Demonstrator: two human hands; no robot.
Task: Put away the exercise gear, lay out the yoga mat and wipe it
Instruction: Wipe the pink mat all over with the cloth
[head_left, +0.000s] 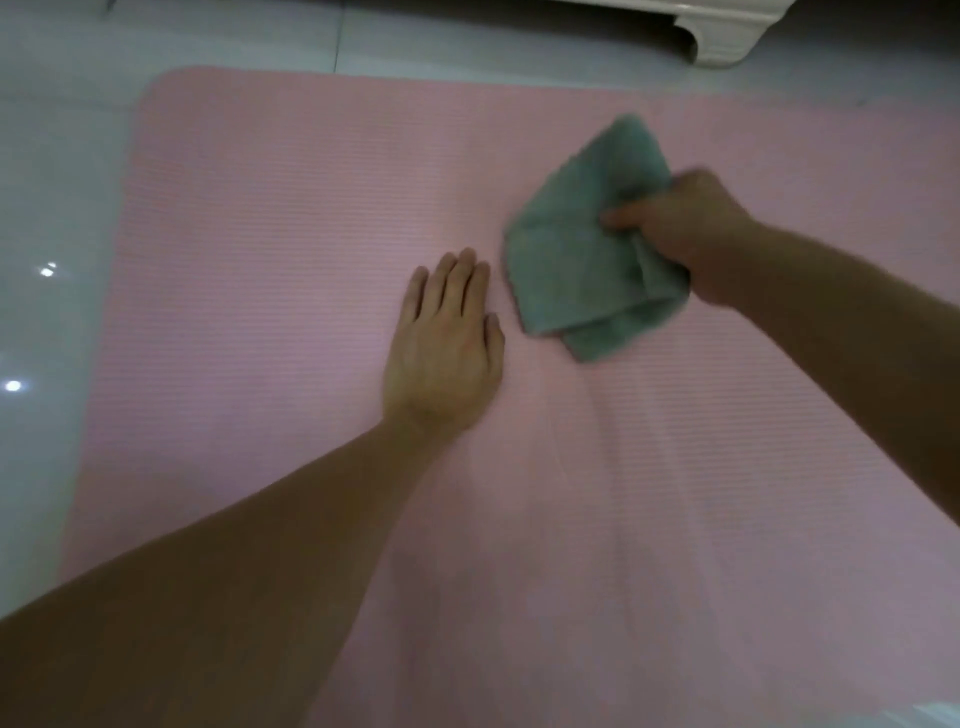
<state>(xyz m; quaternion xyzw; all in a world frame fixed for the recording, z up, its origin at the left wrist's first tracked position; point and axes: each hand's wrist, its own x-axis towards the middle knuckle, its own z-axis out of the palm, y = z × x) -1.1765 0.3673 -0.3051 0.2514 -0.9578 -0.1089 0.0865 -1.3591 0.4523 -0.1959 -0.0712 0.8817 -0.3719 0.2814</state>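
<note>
A pink ribbed yoga mat (270, 208) lies unrolled flat on the pale floor and fills most of the view. My left hand (447, 343) rests palm down on the mat near its middle, fingers straight and together. Just to its right, my right hand (685, 234) grips a folded grey-green cloth (576, 260) by its right edge, fingers curled round the bunched fabric. The cloth hangs down onto the mat and looks slightly blurred. Faint creases run across the mat below the cloth.
Glossy pale floor tiles (47, 182) border the mat on the left and at the back. The white base of a piece of furniture (727, 36) stands at the top right, just beyond the mat's far edge.
</note>
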